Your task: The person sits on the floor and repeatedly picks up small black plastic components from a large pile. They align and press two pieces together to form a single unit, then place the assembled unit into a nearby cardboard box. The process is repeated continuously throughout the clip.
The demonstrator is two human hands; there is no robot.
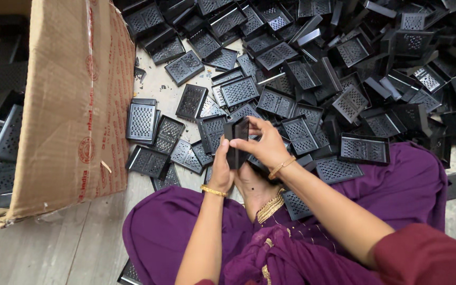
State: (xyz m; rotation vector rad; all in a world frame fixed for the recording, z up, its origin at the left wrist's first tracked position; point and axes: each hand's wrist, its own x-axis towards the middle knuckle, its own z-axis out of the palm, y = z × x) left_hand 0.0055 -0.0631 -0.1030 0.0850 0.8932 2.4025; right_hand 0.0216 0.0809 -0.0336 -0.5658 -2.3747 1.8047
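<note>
- Sitting on the floor (69,243) in purple cloth, the person held a small stack of black perforated trays (237,141) at the middle of the frame.
- The left hand (221,169) gripped the stack from below, its fingers closed on it.
- The right hand (265,145) pressed on the stack from the right, fingers clamped round its top edge.
- A heap of loose black trays (312,68) covered the upper half of the frame.
- A cardboard box (72,105) stood at the left, with more trays inside.
</note>
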